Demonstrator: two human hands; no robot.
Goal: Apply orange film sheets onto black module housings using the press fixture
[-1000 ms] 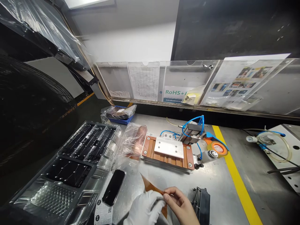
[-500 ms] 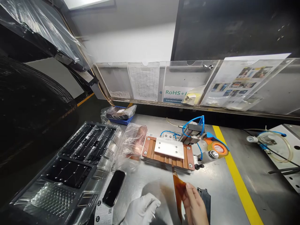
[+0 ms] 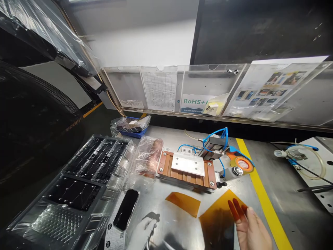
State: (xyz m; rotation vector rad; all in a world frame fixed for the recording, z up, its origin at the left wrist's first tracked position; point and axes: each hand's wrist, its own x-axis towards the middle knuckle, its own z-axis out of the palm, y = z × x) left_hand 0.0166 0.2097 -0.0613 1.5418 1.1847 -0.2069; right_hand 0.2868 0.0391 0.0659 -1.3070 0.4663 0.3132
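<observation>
My bare right hand [image 3: 251, 225] pinches an amber see-through film [image 3: 217, 217] between thumb and fingers at its right edge; two fingertips show through it. A second amber patch [image 3: 183, 204] lies to its left, and I cannot tell if it belongs to the same sheet. My left hand [image 3: 143, 231], in a white glove, is low over the steel table with its fingers closed. A small dark shape is at those fingertips and a thin shiny edge below, too unclear to name. Just beyond both hands stands a brown fixture [image 3: 168, 170] with a silver plate [image 3: 187, 164] on top.
A phone [image 3: 126, 209] lies on a label sheet [image 3: 114, 239] at left, beside a clear plastic tray [image 3: 104, 205] of black parts. Bagged copper-coloured material [image 3: 151, 156] adjoins the fixture. Orange tape rolls [image 3: 243, 165], blue air hoses [image 3: 226, 139] and yellow floor-style tape [image 3: 260, 194] are right.
My right hand has moved right and turned the amber film from nearly edge-on to broad side. My left hand has shifted left and slightly down, its fingers still closed.
</observation>
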